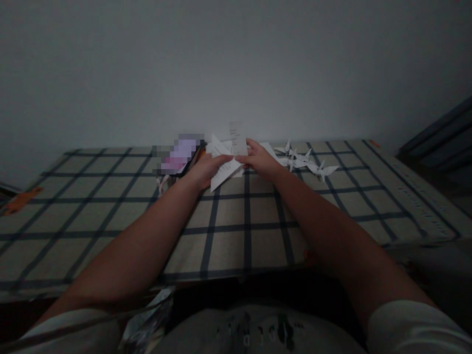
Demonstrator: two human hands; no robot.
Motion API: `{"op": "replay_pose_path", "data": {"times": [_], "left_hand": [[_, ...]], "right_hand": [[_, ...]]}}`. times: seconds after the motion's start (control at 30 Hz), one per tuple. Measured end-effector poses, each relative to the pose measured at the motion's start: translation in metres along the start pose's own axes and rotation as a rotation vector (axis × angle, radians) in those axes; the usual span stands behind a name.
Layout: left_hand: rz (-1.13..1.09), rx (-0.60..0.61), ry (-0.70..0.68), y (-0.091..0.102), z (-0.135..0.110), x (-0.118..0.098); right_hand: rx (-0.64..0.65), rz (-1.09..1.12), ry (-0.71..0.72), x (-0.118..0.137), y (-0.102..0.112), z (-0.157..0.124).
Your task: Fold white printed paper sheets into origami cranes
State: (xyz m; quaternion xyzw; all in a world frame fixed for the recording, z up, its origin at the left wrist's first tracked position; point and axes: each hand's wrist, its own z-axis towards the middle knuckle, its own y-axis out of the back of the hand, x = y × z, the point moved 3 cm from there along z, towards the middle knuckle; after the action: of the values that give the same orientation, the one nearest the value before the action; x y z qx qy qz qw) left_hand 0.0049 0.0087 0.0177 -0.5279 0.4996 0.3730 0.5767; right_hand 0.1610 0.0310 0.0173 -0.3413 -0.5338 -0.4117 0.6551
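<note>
Between both hands is a partly folded sheet of white paper (224, 172) with printed lines, one flap standing up and another pointing down to the left. My left hand (207, 171) grips its left side, thumb lying across the sheet. On the other side, my right hand (260, 160) pinches the paper near its middle, with the thumb tip close to the left one. Fingers behind the paper are partly hidden. More white paper lies under and behind the hands. Right of my right hand, several folded paper cranes (302, 160) sit in a cluster on the table.
A phone (180, 155) with a lit, blurred-out screen leans left of my left hand. The table wears a checked cloth (247, 211). A plain wall (236, 64) rises behind the table's far edge. Dark striped fabric (438, 128) is at the far right.
</note>
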Motion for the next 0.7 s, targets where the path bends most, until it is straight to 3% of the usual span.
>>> {"op": "replay_pose_path", "data": {"times": [0.33, 0.7], "left_hand": [[0.022, -0.007, 0.034, -0.0008, -0.0044, -0.0012], [0.013, -0.053, 0.023, -0.0022, -0.0055, -0.0040]], "right_hand": [[-0.070, 0.008, -0.002, -0.0019, 0.0036, 0.0028], [-0.048, -0.018, -0.039, -0.0008, 0.0018, 0.0007]]}}
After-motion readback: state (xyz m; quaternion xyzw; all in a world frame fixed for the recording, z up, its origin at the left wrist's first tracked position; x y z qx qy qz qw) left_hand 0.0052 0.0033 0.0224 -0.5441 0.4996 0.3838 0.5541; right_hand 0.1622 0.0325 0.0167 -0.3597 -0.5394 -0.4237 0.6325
